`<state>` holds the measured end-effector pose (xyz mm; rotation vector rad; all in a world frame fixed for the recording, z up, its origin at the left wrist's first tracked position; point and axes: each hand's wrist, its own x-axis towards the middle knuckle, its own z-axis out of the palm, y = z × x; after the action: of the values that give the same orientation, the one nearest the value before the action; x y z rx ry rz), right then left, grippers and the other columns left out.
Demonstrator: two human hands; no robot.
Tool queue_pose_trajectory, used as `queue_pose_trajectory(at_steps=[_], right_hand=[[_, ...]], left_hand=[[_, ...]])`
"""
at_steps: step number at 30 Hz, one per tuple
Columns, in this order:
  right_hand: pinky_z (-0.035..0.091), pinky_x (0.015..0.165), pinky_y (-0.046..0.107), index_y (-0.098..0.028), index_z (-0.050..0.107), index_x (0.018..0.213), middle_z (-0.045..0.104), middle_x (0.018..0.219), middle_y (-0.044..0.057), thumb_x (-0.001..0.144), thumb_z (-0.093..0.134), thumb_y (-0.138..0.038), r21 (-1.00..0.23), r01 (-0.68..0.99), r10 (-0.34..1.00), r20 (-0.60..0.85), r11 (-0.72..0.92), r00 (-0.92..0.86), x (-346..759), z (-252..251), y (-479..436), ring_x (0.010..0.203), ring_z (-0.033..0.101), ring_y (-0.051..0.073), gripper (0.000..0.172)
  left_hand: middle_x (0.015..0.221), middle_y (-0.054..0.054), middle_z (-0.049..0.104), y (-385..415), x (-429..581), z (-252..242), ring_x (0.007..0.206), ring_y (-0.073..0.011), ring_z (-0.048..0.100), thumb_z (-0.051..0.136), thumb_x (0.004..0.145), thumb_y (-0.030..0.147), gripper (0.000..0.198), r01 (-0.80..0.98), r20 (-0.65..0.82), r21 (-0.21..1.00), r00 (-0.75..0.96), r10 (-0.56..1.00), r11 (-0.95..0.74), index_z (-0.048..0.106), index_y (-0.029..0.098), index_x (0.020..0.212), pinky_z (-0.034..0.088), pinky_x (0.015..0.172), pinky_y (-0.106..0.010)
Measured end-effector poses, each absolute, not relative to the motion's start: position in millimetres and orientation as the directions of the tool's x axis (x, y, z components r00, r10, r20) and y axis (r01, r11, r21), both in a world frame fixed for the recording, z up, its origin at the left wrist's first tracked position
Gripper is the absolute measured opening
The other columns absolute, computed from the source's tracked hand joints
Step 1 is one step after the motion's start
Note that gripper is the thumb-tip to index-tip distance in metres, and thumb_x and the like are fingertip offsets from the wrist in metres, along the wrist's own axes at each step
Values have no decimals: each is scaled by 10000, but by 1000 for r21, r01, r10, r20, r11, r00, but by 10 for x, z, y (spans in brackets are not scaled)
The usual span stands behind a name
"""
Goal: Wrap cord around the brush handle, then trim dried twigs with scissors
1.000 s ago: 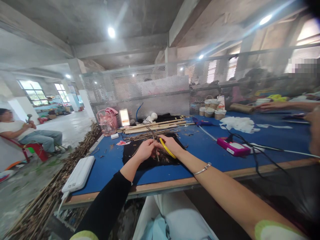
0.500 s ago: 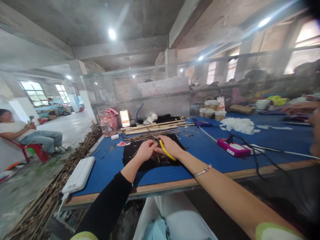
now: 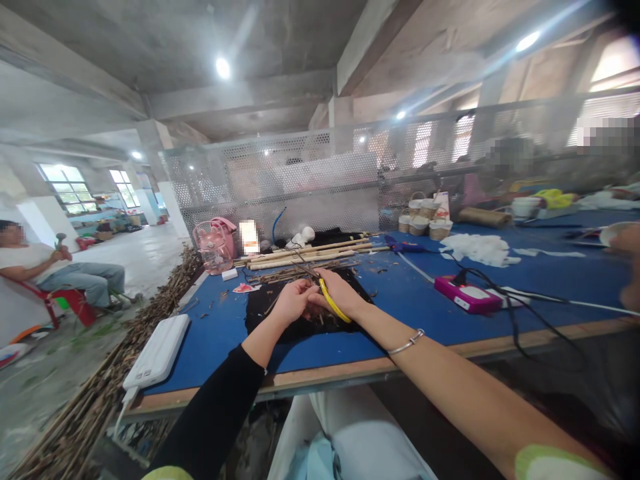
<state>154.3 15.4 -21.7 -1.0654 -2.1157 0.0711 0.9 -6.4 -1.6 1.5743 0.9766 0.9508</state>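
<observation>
My right hand (image 3: 341, 293) is closed around yellow-handled scissors (image 3: 334, 305), whose dark blades point away toward the back left. Close against it, my left hand (image 3: 294, 300) has its fingers pinched together; what they hold, if anything, is hidden behind the hands. Beneath both hands lies a black cloth (image 3: 260, 313) strewn with bits of dry brown plant matter. Just beyond the cloth, thin dry twigs (image 3: 280, 275) lie in a loose row, with thicker pale sticks (image 3: 310, 256) behind them.
On the blue table (image 3: 400, 320) a white power bank (image 3: 157, 350) lies left and a magenta power strip (image 3: 467, 295) with cables right. White material (image 3: 477, 250), small pots (image 3: 425, 217) and a pink bag (image 3: 217, 245) stand farther back. Dry stalks (image 3: 105, 373) cover the floor left. One person (image 3: 60, 267) sits there.
The scissors' yellow handle has shifted slightly, and my hands stay nearly in place. At the far right, another person's blurred hand has moved, with a pale round thing now beside it.
</observation>
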Motion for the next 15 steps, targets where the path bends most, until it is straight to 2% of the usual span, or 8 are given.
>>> queue_pose_trajectory(at_steps=[3, 6, 10, 15], right_hand=[[419, 830, 326, -129, 492, 1130, 577, 1044, 131, 771, 532, -517, -415, 593, 693, 615, 690, -376, 1511, -186, 137, 950, 539, 217, 530], [433, 749, 281, -136, 519, 1059, 604, 956, 98, 792, 511, -498, -440, 589, 706, 613, 678, -356, 1485, -154, 100, 833, 563, 186, 450], [425, 655, 245, -147, 536, 1043, 637, 870, 81, 787, 520, -496, -454, 656, 765, 562, 603, -314, 1483, -140, 66, 735, 590, 174, 433], [406, 598, 237, -170, 530, 1106, 664, 802, 78, 802, 497, -505, -411, 759, 824, 492, 505, -282, 1501, -140, 61, 719, 628, 200, 454]], left_hand=[[570, 23, 579, -79, 19, 3, 440, -94, 555, 525, 783, 312, 159, 121, 104, 981, 345, 933, -154, 487, 159, 767, 356, 331, -148], [564, 30, 574, -82, 12, 10, 429, -81, 539, 541, 774, 297, 148, 119, 128, 977, 335, 933, -177, 490, 159, 752, 358, 333, -144], [542, 34, 566, -64, -8, -5, 434, -89, 543, 541, 772, 307, 153, 123, 141, 974, 341, 929, -192, 491, 166, 739, 360, 332, -149], [545, 30, 575, -46, -11, -19, 433, -94, 550, 553, 766, 324, 171, 114, 132, 977, 341, 931, -181, 492, 167, 737, 359, 332, -154]])
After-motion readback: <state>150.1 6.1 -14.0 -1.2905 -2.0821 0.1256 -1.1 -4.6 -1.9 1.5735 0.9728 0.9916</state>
